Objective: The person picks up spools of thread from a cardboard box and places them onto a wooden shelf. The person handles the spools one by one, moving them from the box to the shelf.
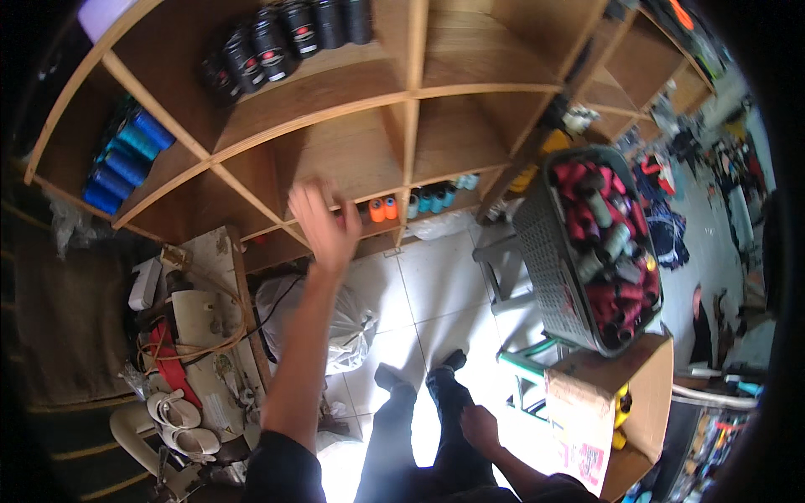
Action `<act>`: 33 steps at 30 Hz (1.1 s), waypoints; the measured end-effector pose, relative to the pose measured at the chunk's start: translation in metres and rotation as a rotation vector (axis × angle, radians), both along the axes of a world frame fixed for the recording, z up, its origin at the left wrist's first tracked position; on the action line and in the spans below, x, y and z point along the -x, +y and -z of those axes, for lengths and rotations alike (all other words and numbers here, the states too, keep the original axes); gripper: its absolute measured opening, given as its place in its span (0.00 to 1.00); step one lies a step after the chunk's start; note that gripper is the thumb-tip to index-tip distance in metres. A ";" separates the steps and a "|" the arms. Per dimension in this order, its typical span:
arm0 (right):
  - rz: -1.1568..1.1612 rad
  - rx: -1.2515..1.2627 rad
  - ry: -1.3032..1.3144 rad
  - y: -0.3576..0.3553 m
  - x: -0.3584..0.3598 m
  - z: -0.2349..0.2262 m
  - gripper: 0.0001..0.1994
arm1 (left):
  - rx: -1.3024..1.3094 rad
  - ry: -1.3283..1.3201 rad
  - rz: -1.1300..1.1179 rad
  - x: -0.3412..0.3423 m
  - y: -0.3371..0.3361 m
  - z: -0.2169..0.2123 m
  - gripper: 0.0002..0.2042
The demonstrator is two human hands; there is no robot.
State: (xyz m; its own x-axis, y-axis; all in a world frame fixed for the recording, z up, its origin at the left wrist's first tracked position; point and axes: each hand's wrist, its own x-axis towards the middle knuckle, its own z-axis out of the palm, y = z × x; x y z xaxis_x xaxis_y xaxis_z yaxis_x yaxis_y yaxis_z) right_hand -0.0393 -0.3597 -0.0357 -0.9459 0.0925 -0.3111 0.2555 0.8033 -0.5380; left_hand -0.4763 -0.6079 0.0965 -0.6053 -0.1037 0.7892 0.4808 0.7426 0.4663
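Note:
My left hand point(325, 222) is raised in front of a wooden shelf unit point(319, 122), its fingers stretched out and slightly smeared by motion. Nothing shows in it. Behind it, in a low compartment, stand orange thread spools point(383, 210) and a dark red one, partly covered by the hand. Teal thread spools point(432, 199) line the compartment to the right. Down by my right thigh hangs my right hand point(480, 429), fingers curled in, with no object visible in it. My legs and dark shoes show below on the tiled floor.
Black spools point(272, 46) and blue spools point(128, 163) fill other compartments. At right, a grey basket point(549, 251) of dark red and grey-green spools stands above an open cardboard box point(650, 402). A sewing machine point(201, 323) and a plastic bag point(344, 335) are at left.

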 end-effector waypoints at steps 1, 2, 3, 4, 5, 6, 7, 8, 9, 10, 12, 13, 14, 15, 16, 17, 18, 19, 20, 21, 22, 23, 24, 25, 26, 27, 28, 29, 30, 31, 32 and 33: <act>0.056 -0.033 -0.065 0.010 -0.055 -0.004 0.05 | -0.031 -0.133 0.077 -0.039 0.007 0.023 0.16; 0.138 -0.061 -0.116 0.020 -0.099 -0.010 0.05 | -0.051 -0.146 0.033 -0.076 0.020 0.054 0.13; 0.248 -0.047 -0.133 0.026 -0.129 -0.013 0.04 | -0.158 -0.407 0.124 -0.124 0.037 0.065 0.12; 0.341 -0.026 -0.140 0.031 -0.156 -0.016 0.04 | -0.157 -0.453 0.196 -0.165 0.042 0.102 0.12; 0.440 -0.011 -0.152 0.037 -0.185 -0.016 0.04 | -0.219 -0.520 0.237 -0.213 0.052 0.130 0.13; 0.375 -0.081 -0.006 0.049 -0.216 0.003 0.09 | -0.126 -0.636 0.255 -0.260 0.065 0.140 0.16; 0.503 -0.063 -0.017 0.048 -0.228 0.006 0.08 | -0.179 -0.785 0.408 -0.300 0.075 0.143 0.18; 0.595 -0.005 -0.017 0.048 -0.231 0.003 0.07 | -0.146 -0.964 0.490 -0.339 0.079 0.158 0.17; 0.654 -0.028 0.117 0.050 -0.248 0.019 0.07 | -0.060 -1.062 0.633 -0.371 0.089 0.154 0.16; 0.664 0.004 0.252 0.049 -0.252 0.023 0.07 | 0.040 -1.152 0.764 -0.398 0.093 0.148 0.16; 0.809 0.204 0.137 0.045 -0.254 -0.009 0.09 | 0.259 -1.349 1.008 -0.431 0.100 0.147 0.14; 0.754 0.231 0.225 0.046 -0.275 0.006 0.10 | 0.375 -1.447 1.127 -0.449 0.101 0.155 0.14; 0.876 0.265 -0.005 0.039 -0.253 -0.054 0.10 | 0.297 -1.263 1.094 -0.471 0.083 0.188 0.12; 0.936 0.246 0.020 0.041 -0.268 -0.069 0.09 | 0.323 -1.286 1.051 -0.487 0.097 0.164 0.12; 0.890 0.260 0.112 0.048 -0.304 -0.050 0.09 | 0.357 -1.290 1.007 -0.489 0.121 0.132 0.12; 0.952 0.249 0.121 0.049 -0.324 -0.054 0.09 | 0.344 -1.324 1.001 -0.495 0.132 0.121 0.12; 1.032 0.236 0.129 0.052 -0.338 -0.058 0.09 | 0.343 -1.361 1.007 -0.501 0.140 0.114 0.11; 1.078 0.194 0.166 0.057 -0.357 -0.057 0.09 | 0.347 -1.412 1.013 -0.509 0.148 0.107 0.11; 1.117 0.141 0.210 0.064 -0.373 -0.059 0.08 | 0.290 -1.360 1.064 -0.516 0.159 0.094 0.11; 1.158 0.154 0.222 0.071 -0.382 -0.073 0.07 | 0.316 -1.367 1.111 -0.521 0.173 0.077 0.10; 1.186 0.159 0.231 0.084 -0.391 -0.088 0.06 | 0.327 -1.375 1.151 -0.527 0.191 0.062 0.10; 1.223 0.151 0.295 0.096 -0.399 -0.091 0.05 | 0.355 -1.296 1.201 -0.533 0.208 0.057 0.10; 1.258 0.142 0.351 0.106 -0.409 -0.093 0.05 | 0.380 -1.224 1.249 -0.540 0.225 0.052 0.10; 1.283 0.122 0.416 0.118 -0.414 -0.097 0.04 | 0.410 -1.200 1.303 -0.546 0.245 0.038 0.09; 1.306 0.106 0.475 0.127 -0.416 -0.102 0.04 | 0.427 -1.135 1.369 -0.551 0.261 0.028 0.08; 1.353 0.101 0.456 0.137 -0.414 -0.108 0.04 | 0.442 -1.064 1.427 -0.554 0.279 0.020 0.08; 1.393 0.089 0.491 0.147 -0.408 -0.117 0.04 | 0.452 -0.994 1.484 -0.555 0.298 0.012 0.08; 1.418 0.080 0.487 0.155 -0.404 -0.124 0.05 | 0.474 -0.942 1.522 -0.557 0.315 0.001 0.07; 1.441 0.073 0.486 0.164 -0.397 -0.129 0.05 | 0.496 -0.887 1.556 -0.556 0.334 -0.012 0.07; 1.442 0.076 0.522 0.170 -0.391 -0.130 0.06 | 0.510 -0.796 1.597 -0.555 0.353 -0.025 0.08; 1.441 0.071 0.560 0.178 -0.383 -0.132 0.07 | 0.500 -0.685 1.619 -0.554 0.372 -0.034 0.08; 1.428 0.066 0.515 0.184 -0.374 -0.140 0.08 | 0.501 -0.597 1.633 -0.550 0.389 -0.038 0.08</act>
